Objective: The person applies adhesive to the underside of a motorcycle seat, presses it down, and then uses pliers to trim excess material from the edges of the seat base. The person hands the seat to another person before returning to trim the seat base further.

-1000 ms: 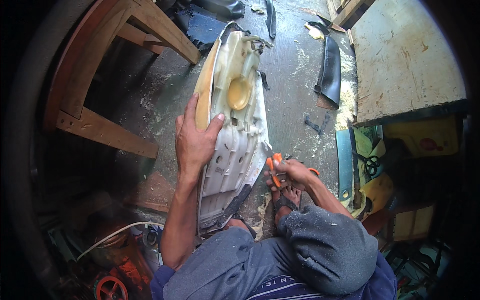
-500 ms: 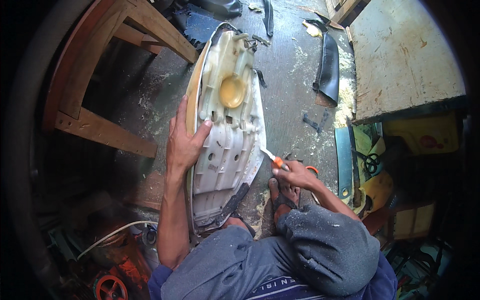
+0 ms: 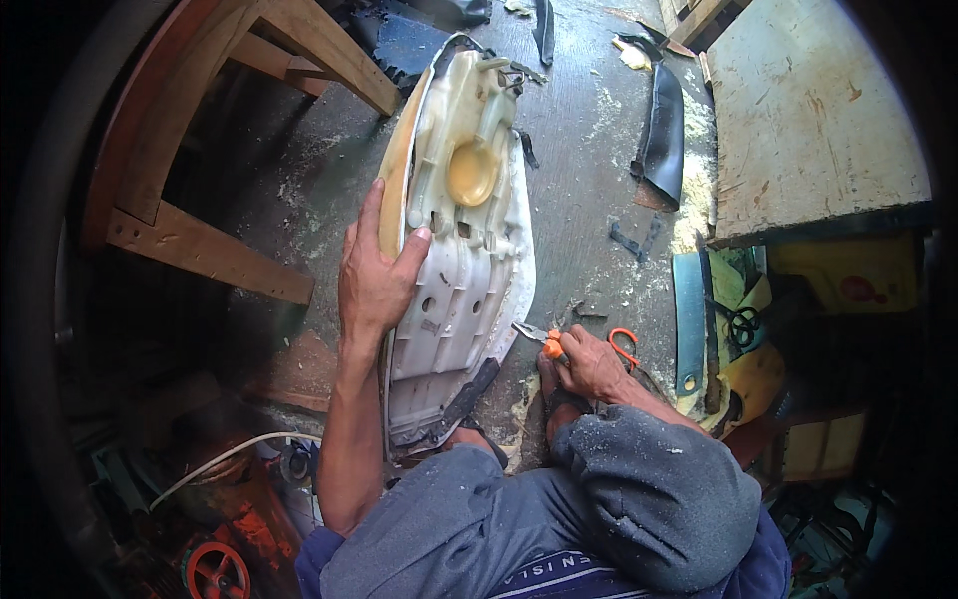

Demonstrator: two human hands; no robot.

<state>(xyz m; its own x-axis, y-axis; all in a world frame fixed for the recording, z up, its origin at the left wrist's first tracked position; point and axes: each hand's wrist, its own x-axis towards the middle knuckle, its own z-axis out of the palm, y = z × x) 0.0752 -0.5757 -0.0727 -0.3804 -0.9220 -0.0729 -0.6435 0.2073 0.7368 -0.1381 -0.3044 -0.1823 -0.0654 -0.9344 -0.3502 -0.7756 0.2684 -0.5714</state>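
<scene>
A motorcycle seat (image 3: 454, 299) stands with its white plastic underside toward me, yellow foam along its left side. My left hand (image 3: 377, 285) grips its left edge, thumb on the plastic and fingers over the foam. My right hand (image 3: 596, 365) is closed around a pair of pliers (image 3: 540, 336) with orange handles. Their jaws are beside the seat's lower right rim; I cannot tell whether they touch it. A dark strip of cover material (image 3: 464, 404) lies along the lower right edge. Near my right hand shows an orange loop handle (image 3: 623, 345), the rest mostly hidden.
A wooden frame (image 3: 210, 255) stands at left, and a pale wooden box (image 3: 813, 130) at right. Black cover pieces (image 3: 660, 140) and foam crumbs lie on the floor (image 3: 574, 160). Red machinery with a handwheel (image 3: 217, 571) is at lower left. My feet are close to the seat.
My right hand and the pliers have moved down along the seat's right rim, and the jaws have turned. More of the orange loop handle shows. My left hand keeps its grip.
</scene>
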